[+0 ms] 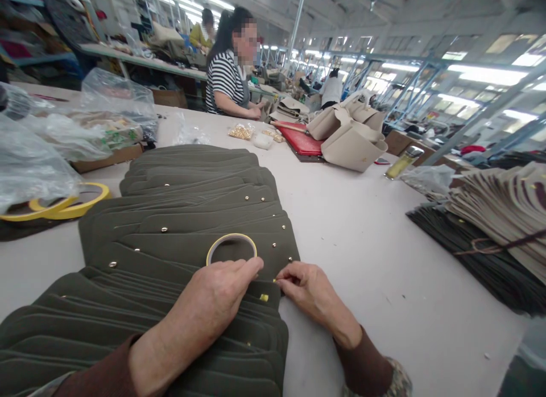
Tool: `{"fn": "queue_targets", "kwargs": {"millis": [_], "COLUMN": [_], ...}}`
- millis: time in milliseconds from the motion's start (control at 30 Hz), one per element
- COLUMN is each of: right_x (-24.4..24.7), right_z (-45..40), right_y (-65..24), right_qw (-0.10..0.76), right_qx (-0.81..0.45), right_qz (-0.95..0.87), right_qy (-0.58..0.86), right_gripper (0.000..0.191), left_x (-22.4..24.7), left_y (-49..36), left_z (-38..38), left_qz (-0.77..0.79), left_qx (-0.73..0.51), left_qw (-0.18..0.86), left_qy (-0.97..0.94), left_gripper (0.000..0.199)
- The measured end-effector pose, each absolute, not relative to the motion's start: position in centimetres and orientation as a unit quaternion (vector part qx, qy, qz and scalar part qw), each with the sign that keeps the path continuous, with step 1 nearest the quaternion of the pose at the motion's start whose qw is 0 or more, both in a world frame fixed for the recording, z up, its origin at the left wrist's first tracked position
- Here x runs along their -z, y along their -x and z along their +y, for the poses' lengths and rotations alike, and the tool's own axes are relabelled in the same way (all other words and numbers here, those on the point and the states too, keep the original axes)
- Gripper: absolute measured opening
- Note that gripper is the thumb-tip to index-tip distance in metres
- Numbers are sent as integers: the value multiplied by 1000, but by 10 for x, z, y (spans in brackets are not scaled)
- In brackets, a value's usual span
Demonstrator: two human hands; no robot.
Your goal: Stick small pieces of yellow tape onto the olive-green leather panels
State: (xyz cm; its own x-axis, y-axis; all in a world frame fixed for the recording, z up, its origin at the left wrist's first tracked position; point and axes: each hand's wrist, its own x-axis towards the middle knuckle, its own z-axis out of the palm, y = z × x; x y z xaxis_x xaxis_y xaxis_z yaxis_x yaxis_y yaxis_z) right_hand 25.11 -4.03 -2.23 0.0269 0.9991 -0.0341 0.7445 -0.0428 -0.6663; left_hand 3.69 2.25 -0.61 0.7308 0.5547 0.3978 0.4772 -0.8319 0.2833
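My left hand [226, 283] is closed on a roll of yellow tape [232, 238], whose ring stands up behind the fingers. Under it lie overlapping dark olive panels [187, 215] with rounded corners, several bearing small gold-coloured studs [164, 230]. At the panels' right edge my right hand [305, 283] pinches a tiny piece of yellow tape [275, 280] between thumb and forefinger. Another small yellow tape piece [264, 298] sticks to a panel between the two hands.
More yellow tape rolls [96, 198] and plastic bags [38, 158] lie at the left. Beige bags [354, 141], a red piece [301, 140] and a bottle [403, 162] stand farther back. Stacked panels [507, 215] fill the right side. A person in a striped shirt [222, 81] works across the table.
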Motion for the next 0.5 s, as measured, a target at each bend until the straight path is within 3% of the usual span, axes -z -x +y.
{"fn": "queue_targets", "kwargs": {"millis": [100, 300, 500], "right_x": [21, 12, 10], "right_z": [-40, -42, -35], "right_y": [-252, -242, -213], "right_qw": [263, 454, 447], "right_qx": [-292, -227, -92], "right_qz": [-648, -604, -749], "right_qy": [653, 614, 481], "right_gripper": [13, 12, 17], "left_x": [8, 7, 17], "left_y": [-36, -34, -34], "left_z": [22, 22, 21], "left_qz": [266, 264, 292], "left_qx": [-262, -226, -229], "left_qw": [67, 48, 68], "left_qy": [-925, -936, -926], "left_gripper": [23, 45, 36]}}
